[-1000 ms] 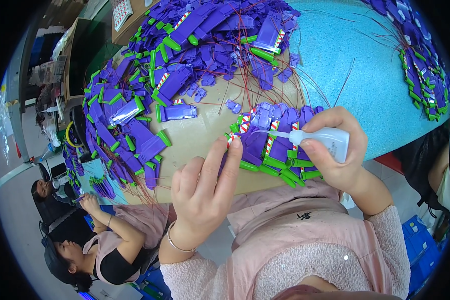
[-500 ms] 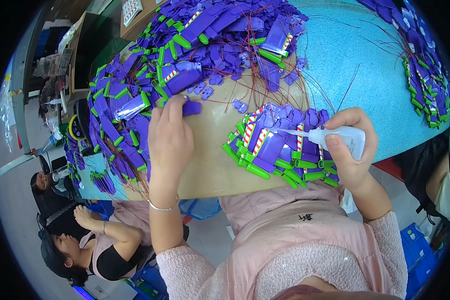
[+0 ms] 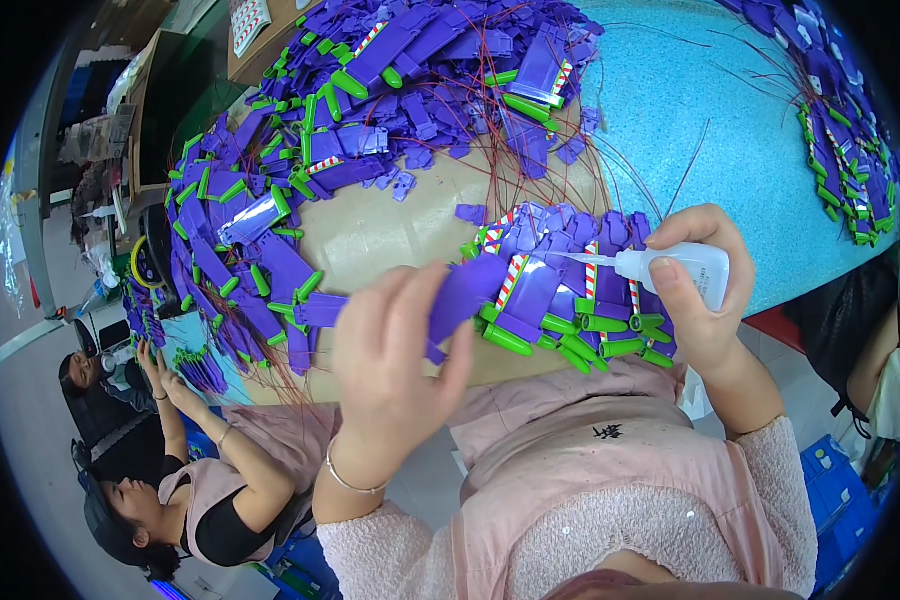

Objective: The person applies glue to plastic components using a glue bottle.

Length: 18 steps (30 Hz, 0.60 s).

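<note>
My left hand [image 3: 395,350] is closed on a flat purple plastic piece [image 3: 467,296], smeared by motion, just left of a small cluster of parts. In my right hand [image 3: 705,275] is a white squeeze bottle [image 3: 692,270] with a long thin nozzle. The nozzle points left over the cluster; whether it touches a part cannot be told. That cluster holds purple wing-shaped parts [image 3: 523,305] with green tube-like tips and red-and-white striped bands, lying side by side at the table's near edge.
A big heap of purple and green parts [image 3: 410,60] with thin red wires covers the table's far and left side. Another row of parts [image 3: 850,150] lies far right on the blue tabletop [image 3: 670,110]. At lower left a co-worker [image 3: 200,470] works at the table.
My left hand has come from the left heap toward the cluster, carrying the purple piece. My right hand with the bottle has barely moved. The co-worker's hands have reached forward to the table.
</note>
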Available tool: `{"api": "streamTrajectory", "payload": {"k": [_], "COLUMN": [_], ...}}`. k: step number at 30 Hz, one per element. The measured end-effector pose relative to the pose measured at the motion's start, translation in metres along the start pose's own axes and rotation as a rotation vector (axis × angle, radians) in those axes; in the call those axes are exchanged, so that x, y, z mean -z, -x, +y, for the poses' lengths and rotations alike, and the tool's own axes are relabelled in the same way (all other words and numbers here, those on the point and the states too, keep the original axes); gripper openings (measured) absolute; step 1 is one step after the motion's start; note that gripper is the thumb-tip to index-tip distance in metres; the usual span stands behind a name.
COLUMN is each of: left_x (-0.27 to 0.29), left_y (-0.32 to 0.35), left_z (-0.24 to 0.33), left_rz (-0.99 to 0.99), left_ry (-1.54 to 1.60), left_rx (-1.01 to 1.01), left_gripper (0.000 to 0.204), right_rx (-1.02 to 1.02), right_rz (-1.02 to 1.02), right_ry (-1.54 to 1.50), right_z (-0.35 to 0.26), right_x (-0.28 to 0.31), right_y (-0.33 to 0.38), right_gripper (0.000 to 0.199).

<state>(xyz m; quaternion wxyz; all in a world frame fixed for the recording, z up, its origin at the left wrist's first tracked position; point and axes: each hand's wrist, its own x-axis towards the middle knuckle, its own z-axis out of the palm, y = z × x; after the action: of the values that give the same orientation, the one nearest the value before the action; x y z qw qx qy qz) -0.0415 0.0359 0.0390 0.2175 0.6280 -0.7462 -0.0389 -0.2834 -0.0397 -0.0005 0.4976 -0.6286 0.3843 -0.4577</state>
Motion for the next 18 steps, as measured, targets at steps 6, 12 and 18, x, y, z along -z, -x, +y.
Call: {"api": "streamTrajectory", "payload": {"k": [6,12,18], "left_x": [-0.004,-0.003,-0.003], "left_y": [-0.002,-0.003,-0.002], "left_z": [0.01,0.015,0.017], "left_rz": [-0.071,-0.066,-0.062], "left_ry": [-0.057,-0.092,-0.138], "left_rx": [-0.056,-0.058,-0.073], "left_gripper": [0.048,0.047,0.047], "right_rx": [-0.053,0.042,-0.016], "right_rz": [-0.074,-0.185,-0.115], "right_ry": [-0.116,0.004,-0.014], "right_z": [-0.008,-0.015,-0.009], "right_x": [-0.004,-0.009,-0.004], "right_y": [0.003,0.002,0.006], "right_gripper": [0.018,0.018,0.02]}}
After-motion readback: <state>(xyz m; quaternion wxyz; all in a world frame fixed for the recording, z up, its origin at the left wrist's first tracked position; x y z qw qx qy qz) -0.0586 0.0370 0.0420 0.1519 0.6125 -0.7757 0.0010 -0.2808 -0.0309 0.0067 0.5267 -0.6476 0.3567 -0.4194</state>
